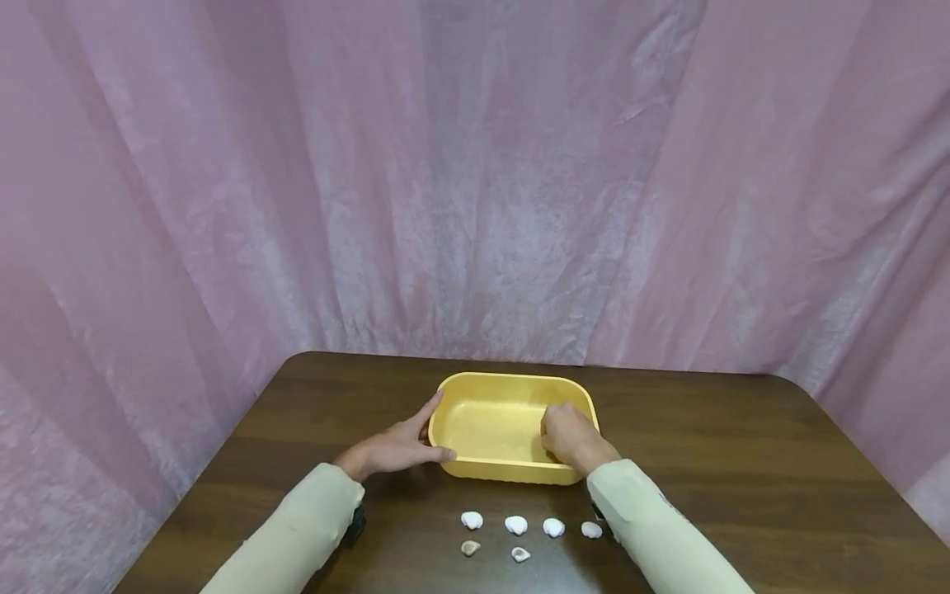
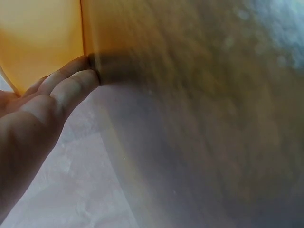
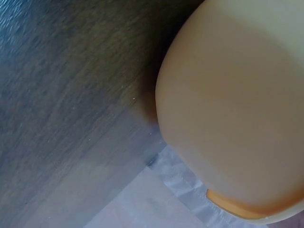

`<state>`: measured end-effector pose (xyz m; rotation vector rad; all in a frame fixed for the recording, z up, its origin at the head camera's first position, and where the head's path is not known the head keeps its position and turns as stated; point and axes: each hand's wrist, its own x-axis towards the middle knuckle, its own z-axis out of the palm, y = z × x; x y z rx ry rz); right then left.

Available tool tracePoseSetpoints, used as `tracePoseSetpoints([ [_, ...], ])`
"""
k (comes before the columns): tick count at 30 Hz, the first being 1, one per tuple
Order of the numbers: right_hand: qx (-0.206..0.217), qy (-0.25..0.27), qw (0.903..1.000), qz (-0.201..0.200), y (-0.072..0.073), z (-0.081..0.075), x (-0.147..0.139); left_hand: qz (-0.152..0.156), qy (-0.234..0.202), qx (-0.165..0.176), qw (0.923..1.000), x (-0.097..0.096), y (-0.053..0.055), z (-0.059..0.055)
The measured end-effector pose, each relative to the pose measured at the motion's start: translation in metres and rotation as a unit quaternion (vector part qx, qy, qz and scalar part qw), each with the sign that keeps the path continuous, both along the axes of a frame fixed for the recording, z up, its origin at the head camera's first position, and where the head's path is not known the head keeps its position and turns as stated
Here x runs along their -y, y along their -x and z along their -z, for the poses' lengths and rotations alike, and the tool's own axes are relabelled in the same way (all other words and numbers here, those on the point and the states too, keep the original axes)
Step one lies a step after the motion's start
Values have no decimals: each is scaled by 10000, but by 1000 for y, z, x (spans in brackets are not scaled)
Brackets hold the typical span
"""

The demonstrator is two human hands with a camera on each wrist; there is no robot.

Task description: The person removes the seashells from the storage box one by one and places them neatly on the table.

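A yellow plastic basin [image 1: 512,472] stands on the table. My left hand [image 1: 397,445] spreads at its left end, the thumb touching the front left corner of the rim and the fingers along the outer side. In the left wrist view, straight fingers [image 2: 76,88] touch the basin's wall [image 2: 42,33] low down. My right hand [image 1: 573,436] reaches over the rim into the right part of the basin, fingers curled and pointing down. Its fingertips are hidden, so I cannot tell whether they hold anything. The right wrist view shows the basin's outer wall [image 3: 232,109] up close.
In front of the basin lie several white ribbed shells [image 1: 515,525] in a row. Nearer me are a tan shell [image 1: 470,548] and a small whitish shell [image 1: 520,555]. The dark wooden table [image 1: 712,462] ends at a pink curtain [image 1: 519,181] behind.
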<state>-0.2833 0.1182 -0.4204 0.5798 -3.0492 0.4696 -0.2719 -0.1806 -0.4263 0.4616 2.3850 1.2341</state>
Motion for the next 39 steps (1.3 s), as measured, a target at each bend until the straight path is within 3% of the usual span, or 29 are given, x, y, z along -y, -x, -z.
tracePoseSetpoints([
  [6, 36, -151, 9999, 30, -1, 1, 1, -2, 68, 38, 10000, 0, -1, 1],
  [17, 236, -190, 9994, 165, 4, -11, -2, 73, 5, -64, 10000, -2, 10, -6],
  [26, 217, 272, 9994, 9, -2, -16, -3, 53, 16, -53, 10000, 2, 3, -1],
  [39, 121, 563, 9983, -35, -6, -17, -9, 20, 83, -3, 10000, 0, 6, -1],
])
